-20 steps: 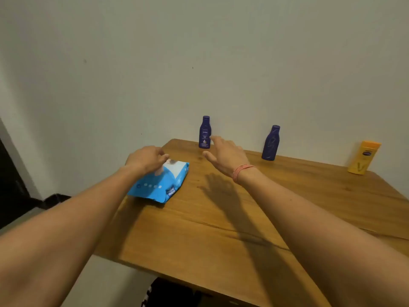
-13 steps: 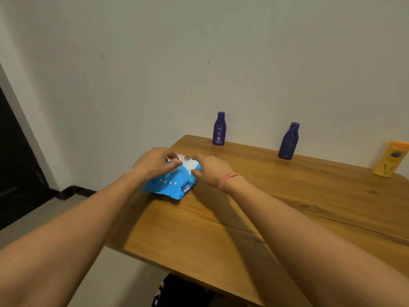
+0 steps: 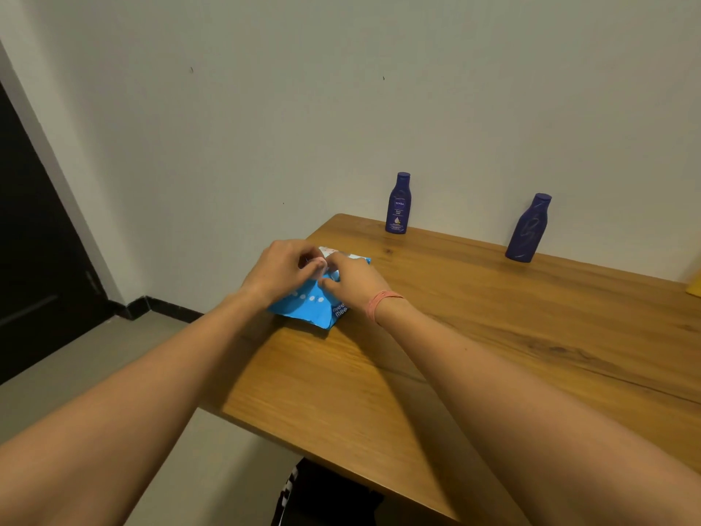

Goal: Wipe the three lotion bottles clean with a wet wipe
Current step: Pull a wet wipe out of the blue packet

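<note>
A blue wet wipe pack (image 3: 303, 311) lies near the far left corner of the wooden table (image 3: 493, 336). My left hand (image 3: 282, 271) has its fingers curled over the pack's white top and pinches there. My right hand (image 3: 354, 280), with a pink band at the wrist, grips the pack from the right, fingertips meeting the left hand's. Their fingers hide the pack's opening. Two dark blue lotion bottles (image 3: 398, 203) (image 3: 529, 229) stand upright along the wall, beyond the hands. A sliver of the yellow bottle (image 3: 696, 286) shows at the right edge.
The table's left edge drops to a grey floor (image 3: 95, 354). A dark door (image 3: 34, 241) stands at the far left. A white wall runs directly behind the bottles. Something dark (image 3: 322, 495) sits under the table's near edge.
My right hand has come back from near the left bottle to the pack, meeting my left hand on its top. The view has swung left, pushing the yellow bottle to the frame's edge.
</note>
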A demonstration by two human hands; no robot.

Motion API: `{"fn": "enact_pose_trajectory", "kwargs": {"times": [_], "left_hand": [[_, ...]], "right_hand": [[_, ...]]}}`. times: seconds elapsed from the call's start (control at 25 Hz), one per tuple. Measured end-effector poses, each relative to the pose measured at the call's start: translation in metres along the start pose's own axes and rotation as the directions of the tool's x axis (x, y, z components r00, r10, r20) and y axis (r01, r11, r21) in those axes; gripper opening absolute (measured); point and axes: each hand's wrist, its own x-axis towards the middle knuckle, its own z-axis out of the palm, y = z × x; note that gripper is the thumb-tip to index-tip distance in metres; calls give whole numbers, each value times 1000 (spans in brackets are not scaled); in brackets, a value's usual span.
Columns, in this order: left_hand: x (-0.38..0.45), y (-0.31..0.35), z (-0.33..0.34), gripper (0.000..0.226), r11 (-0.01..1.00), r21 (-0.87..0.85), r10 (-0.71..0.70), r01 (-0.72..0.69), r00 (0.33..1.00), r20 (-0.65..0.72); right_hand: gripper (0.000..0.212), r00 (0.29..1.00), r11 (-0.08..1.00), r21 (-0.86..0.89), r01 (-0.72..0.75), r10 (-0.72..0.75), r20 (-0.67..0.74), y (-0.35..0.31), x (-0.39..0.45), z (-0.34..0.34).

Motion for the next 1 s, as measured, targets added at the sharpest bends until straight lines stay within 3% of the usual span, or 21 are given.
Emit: {"fn": "enact_pose_trajectory", "kwargs": {"times": [0.44,0.6,0.72,0.84,1.0], "left_hand": [[22,26,-7,14,993,-77,77,-89,986,-145],[30,48,-9,24,979,-178,61,-96,979,-194],[35,64,-3,31,963,-256,36,-85,981,-188],[37,84,19,28,960,-254,85,-115,989,-125],[45,118,58,26,947,-276,127,-163,981,-145]], "right_hand": [[18,975,935,353,38,43,-219,1,8,-21],[16,950,881,470,51,102,-294,12,7,-37],[19,922,783,621,33,217,-322,30,1,-54],[26,926,596,802,46,276,-258,54,-18,-69],[32,923,479,878,9,333,-192,90,-52,-80]]}}
